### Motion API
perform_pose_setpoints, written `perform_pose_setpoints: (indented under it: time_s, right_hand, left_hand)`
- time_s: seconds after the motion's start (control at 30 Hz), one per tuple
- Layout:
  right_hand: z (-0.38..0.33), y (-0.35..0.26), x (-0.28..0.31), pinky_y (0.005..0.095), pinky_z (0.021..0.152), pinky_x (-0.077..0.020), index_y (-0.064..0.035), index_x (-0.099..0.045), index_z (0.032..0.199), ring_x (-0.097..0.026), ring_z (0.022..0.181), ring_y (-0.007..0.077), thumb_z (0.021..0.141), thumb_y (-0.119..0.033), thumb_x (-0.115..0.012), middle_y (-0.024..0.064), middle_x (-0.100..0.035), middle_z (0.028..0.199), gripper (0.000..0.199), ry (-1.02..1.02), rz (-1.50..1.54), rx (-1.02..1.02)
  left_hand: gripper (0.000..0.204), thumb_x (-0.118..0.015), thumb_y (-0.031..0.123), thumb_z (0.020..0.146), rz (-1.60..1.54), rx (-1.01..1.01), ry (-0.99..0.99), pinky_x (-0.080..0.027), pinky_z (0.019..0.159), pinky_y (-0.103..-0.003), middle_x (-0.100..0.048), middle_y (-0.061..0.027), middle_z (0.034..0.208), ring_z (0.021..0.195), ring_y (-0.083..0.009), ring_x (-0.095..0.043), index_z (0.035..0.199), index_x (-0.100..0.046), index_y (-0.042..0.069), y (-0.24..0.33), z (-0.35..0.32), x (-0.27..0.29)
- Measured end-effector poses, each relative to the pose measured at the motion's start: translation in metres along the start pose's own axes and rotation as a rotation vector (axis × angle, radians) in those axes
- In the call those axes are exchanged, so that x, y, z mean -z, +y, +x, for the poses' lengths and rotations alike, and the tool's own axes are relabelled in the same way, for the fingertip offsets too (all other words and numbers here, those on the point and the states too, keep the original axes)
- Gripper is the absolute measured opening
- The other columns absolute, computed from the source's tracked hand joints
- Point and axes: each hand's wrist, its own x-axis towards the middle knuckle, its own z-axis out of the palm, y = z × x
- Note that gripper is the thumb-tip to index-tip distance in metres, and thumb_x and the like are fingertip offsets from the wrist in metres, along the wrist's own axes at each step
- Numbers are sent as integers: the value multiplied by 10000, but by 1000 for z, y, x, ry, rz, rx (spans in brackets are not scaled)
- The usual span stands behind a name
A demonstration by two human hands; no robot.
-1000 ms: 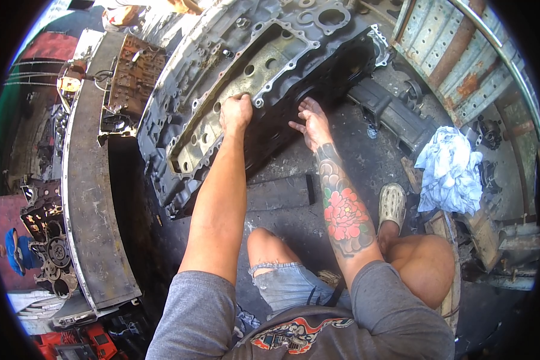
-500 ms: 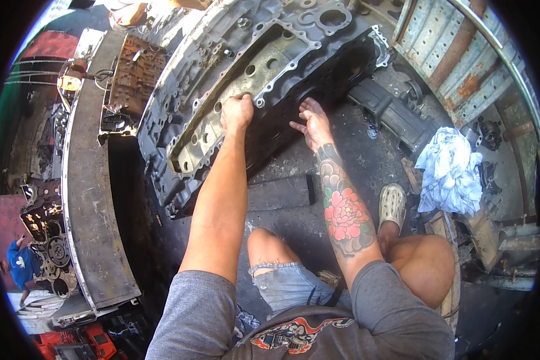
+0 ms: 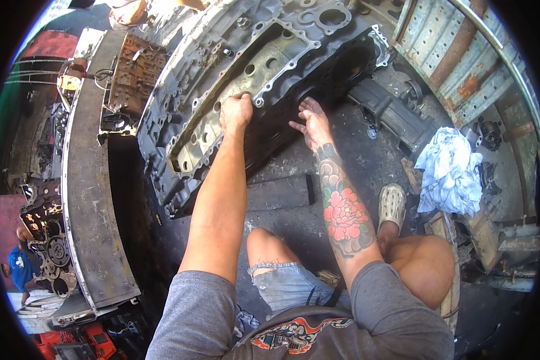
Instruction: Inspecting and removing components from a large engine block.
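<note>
A large dark engine block [image 3: 180,114] lies tilted in front of me, with a long opening framed by a pale machined rim. My left hand [image 3: 236,113] is closed over the near edge of that opening, its fingertips hidden inside. Lower and to the right, my right hand [image 3: 314,125] has its fingers apart beside the block's shadowed near face. It holds nothing that I can see; whether its fingertips touch the metal I cannot tell.
A long dark metal part [image 3: 396,117] and a crumpled pale-blue cloth [image 3: 450,171] are to the right. Wooden blocks [image 3: 483,231] lie below the cloth. At left, a rusty engine part [image 3: 139,69] rests by a long bench [image 3: 93,198]. A person in blue [image 3: 20,267] is farther left.
My hands and the engine block stay almost exactly in place. At far left, the person in blue has shifted an arm and leaned slightly.
</note>
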Motion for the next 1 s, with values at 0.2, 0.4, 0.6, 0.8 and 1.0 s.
perform_pose_setpoints:
  time_s: [0.2,0.4,0.6,0.8,1.0]
  right_hand:
    - [-2,-2,-2,463,928,-515,-11,-297,1478,-380,1329,294,885,-19,-431,192,-319,1505,608,-2,14,-5]
    - [-1,-2,1,505,968,-494,9,-281,1483,-329,1378,313,871,-11,-430,202,-310,1505,630,-9,17,4]
    - [-1,-1,0,507,966,-493,6,-283,1483,-339,1366,310,873,-15,-432,198,-314,1501,628,-9,20,5]
    - [-1,-1,-1,509,968,-491,4,-289,1481,-334,1369,308,861,-18,-441,197,-313,1500,639,-10,25,4]
    - [0,0,1,464,929,-515,-14,-304,1475,-383,1326,295,873,-24,-441,193,-324,1496,618,-5,13,6]
  left_hand:
    - [402,-527,360,833,-3,8,1,-455,999,-407,-672,-159,1189,1145,-322,-619,1155,-720,215,0,0,0]
    - [401,-527,359,829,8,13,-4,-457,995,-407,-676,-154,1184,1141,-323,-621,1152,-722,223,2,-1,-1]
    - [400,-527,362,831,3,8,-3,-458,994,-406,-675,-149,1188,1142,-322,-621,1155,-720,231,1,0,-1]
    - [388,-535,374,831,5,12,1,-454,1003,-406,-670,-159,1198,1157,-324,-613,1141,-728,243,0,1,-1]
    - [400,-531,365,834,10,11,-4,-458,997,-409,-669,-159,1197,1148,-321,-618,1156,-720,221,1,-1,0]
